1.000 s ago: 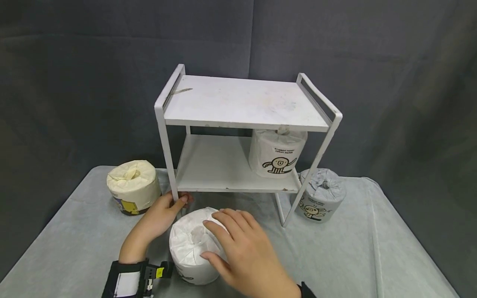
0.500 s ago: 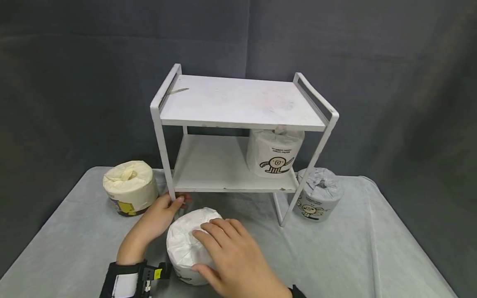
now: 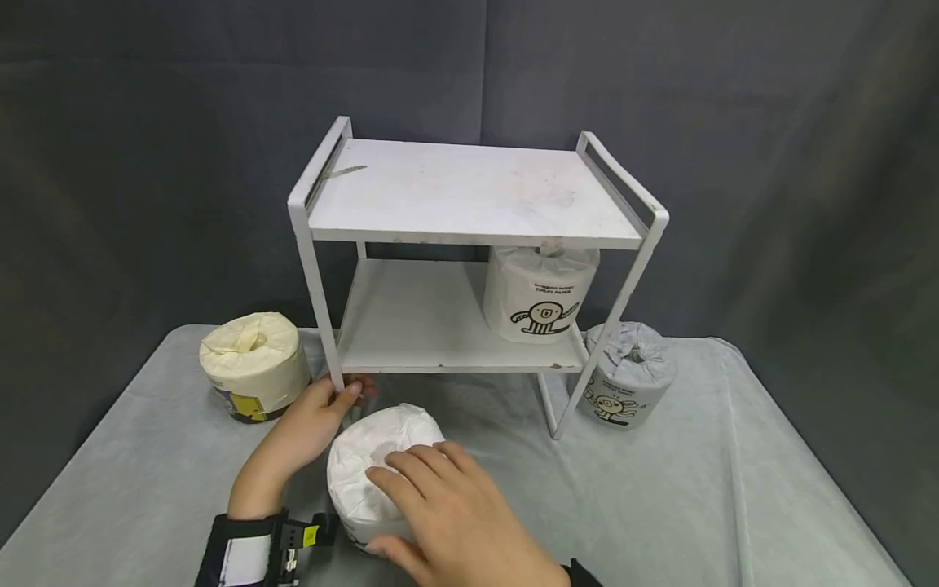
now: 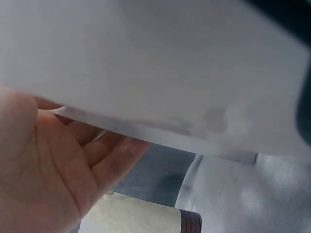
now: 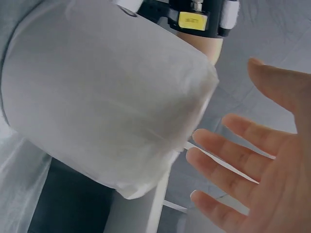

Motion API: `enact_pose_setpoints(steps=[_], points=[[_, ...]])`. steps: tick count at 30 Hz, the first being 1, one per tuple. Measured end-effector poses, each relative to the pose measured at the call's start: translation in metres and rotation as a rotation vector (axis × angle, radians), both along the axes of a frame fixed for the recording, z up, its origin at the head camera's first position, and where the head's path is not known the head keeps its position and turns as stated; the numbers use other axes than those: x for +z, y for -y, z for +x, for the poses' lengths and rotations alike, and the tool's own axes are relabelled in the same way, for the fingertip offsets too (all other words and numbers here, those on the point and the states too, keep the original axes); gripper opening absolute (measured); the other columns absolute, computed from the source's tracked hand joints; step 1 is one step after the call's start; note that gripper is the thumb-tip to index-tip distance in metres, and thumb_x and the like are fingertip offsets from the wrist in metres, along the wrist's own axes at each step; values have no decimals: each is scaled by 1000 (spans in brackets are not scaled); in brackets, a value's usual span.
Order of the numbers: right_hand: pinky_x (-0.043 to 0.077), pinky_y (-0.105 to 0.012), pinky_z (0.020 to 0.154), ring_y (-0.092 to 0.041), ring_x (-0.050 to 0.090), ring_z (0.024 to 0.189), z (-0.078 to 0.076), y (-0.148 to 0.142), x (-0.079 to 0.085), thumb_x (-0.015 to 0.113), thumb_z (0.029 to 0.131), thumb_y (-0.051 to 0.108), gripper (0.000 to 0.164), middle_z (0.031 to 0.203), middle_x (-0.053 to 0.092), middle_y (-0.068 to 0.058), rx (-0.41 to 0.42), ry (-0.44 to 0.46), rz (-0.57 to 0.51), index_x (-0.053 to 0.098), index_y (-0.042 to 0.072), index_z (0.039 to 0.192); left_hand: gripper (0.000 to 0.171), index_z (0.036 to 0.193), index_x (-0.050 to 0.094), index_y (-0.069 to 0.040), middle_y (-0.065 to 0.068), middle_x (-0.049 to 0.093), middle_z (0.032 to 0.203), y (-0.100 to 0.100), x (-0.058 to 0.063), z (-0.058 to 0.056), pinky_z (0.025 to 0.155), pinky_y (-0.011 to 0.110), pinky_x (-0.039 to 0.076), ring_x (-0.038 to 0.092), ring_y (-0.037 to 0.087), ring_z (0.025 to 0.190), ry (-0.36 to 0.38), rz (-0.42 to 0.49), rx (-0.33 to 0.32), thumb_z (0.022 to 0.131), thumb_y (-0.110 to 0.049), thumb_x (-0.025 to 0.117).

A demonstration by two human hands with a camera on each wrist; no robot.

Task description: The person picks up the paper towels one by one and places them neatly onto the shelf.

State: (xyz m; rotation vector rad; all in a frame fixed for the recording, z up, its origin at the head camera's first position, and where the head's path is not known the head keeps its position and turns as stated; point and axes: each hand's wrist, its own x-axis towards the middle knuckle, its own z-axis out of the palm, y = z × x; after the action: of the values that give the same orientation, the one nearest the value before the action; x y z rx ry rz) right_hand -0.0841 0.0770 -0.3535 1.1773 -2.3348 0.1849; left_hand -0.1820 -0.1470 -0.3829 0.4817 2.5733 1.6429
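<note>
We see the left hand (image 3: 311, 422) pinching the rack leg (image 3: 315, 293). Right hand (image 3: 456, 515) spread, apart from white roll (image 3: 365, 450).

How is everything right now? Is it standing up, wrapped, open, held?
White two-tier rack: standing
Left hand: gripping the rack
Right hand: open
Front white toilet roll: wrapped, upright
Shelved white toilet roll: wrapped, upright
Cream toilet roll: wrapped, upright
Pale grey toilet roll: wrapped, upright
Left wristband: worn
</note>
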Motion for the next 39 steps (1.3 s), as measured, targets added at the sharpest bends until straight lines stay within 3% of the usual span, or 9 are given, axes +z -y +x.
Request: enact_pose_setpoints(steps=[7,31,39], points=[[43,-36,101,-16,55,113,-3,-2,-6,66,90,54,57,122,62,1,-17,15,34,61,12,128,34,126,55,10,23,62,122,-2,1,-1,99,55,45,59,40,115,0,-1,-1,108,-15,41],[42,-33,102,-18,56,117,-3,13,-28,71,83,57,66,119,64,-2,-23,-61,89,62,10,128,35,128,53,10,24,63,122,-1,3,-1,99,56,45,59,41,116,4,-20,-2,108,-15,41],[47,-33,94,-19,59,109,-6,18,-36,75,77,56,70,111,66,-3,-38,-173,76,63,7,125,33,128,53,11,25,62,122,-1,1,1,99,57,44,59,40,115,8,0,3,108,-13,41]])
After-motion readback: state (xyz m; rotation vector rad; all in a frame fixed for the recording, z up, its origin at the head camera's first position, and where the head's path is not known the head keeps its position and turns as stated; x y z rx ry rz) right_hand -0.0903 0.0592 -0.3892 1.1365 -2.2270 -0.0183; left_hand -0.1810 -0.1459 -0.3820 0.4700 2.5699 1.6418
